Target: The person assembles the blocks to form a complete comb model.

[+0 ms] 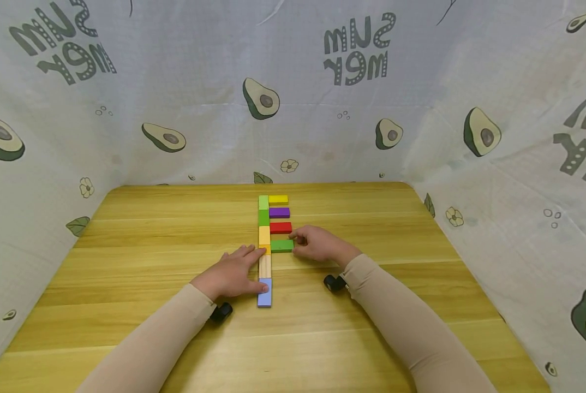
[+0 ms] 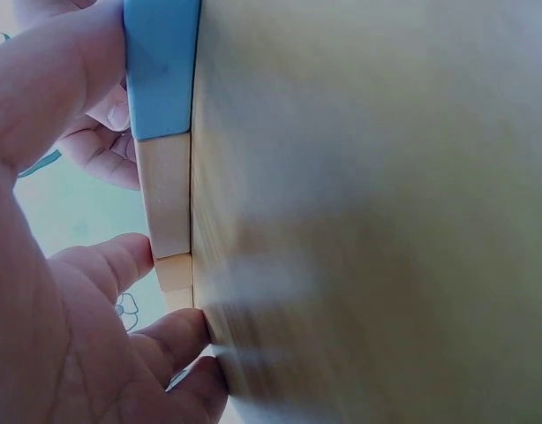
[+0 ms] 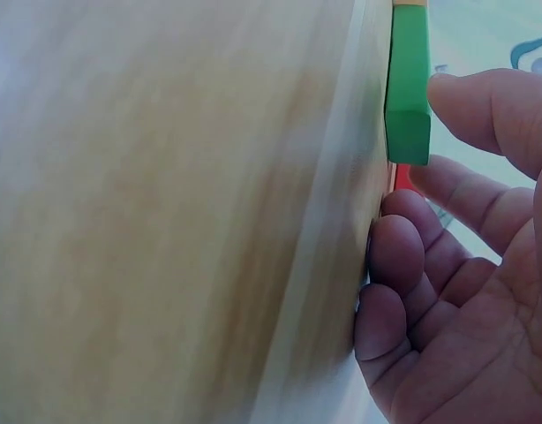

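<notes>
My left hand (image 1: 231,273) lies beside a column of flat blocks, fingers extended. Its thumb rests on the blue block (image 1: 264,295) at the near end, and a fingertip touches the orange block (image 1: 265,250). Between these two lies a bare wood block (image 1: 265,266). At the column's right side, my right hand (image 1: 317,244) pinches the free end of a green block (image 1: 280,246) between thumb and forefinger; its other fingers curl against the tabletop. The green block (image 3: 410,84) lies flat, its inner end against the column. A red block (image 1: 280,228) is just beyond it.
Farther up, the column has pale orange (image 1: 264,236), dark green (image 1: 264,218) and light green (image 1: 263,202) blocks. Purple (image 1: 279,213) and yellow (image 1: 278,200) blocks stick out rightward. Avocado-printed cloth (image 1: 293,131) surrounds the wooden table (image 1: 312,338) at the back and sides.
</notes>
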`<act>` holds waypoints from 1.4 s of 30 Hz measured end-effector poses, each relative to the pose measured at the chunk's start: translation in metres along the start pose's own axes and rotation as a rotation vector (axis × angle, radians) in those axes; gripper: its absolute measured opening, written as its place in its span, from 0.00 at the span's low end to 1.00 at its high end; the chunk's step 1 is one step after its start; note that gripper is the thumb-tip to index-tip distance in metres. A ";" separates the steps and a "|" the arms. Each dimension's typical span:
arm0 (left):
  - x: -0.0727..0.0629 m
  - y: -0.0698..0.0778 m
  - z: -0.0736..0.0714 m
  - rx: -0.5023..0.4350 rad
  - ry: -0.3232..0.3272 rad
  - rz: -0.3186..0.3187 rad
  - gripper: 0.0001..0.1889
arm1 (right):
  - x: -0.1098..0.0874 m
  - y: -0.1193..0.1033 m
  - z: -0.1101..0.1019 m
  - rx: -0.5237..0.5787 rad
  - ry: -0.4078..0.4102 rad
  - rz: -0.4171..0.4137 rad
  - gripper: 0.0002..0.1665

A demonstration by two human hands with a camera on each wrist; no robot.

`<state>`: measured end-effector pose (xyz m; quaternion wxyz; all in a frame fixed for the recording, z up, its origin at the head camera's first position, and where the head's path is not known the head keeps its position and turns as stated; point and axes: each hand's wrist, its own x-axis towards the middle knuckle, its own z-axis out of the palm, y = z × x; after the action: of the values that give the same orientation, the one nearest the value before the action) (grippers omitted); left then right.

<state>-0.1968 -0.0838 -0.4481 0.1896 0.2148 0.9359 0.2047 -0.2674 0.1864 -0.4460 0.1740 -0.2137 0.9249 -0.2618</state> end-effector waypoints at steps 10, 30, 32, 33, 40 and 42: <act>0.000 -0.001 0.000 0.001 0.000 0.001 0.51 | 0.001 0.001 0.002 0.013 0.005 0.009 0.26; 0.000 -0.001 0.000 -0.005 -0.004 -0.001 0.51 | -0.002 0.000 0.003 0.019 0.028 0.019 0.25; 0.000 -0.001 0.000 -0.005 -0.003 0.000 0.51 | -0.002 0.000 0.003 0.023 0.029 0.019 0.25; 0.000 -0.001 0.000 -0.004 -0.002 0.001 0.51 | -0.002 0.000 0.003 0.024 0.029 0.020 0.25; 0.000 0.000 0.000 -0.005 0.000 0.003 0.51 | -0.002 0.000 0.003 0.036 0.031 0.026 0.25; 0.000 0.000 -0.001 -0.005 -0.001 0.004 0.51 | -0.001 0.000 0.003 0.036 0.032 0.027 0.25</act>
<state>-0.1968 -0.0840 -0.4475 0.1904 0.2162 0.9349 0.2071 -0.2648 0.1857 -0.4484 0.1668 -0.1939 0.9255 -0.2795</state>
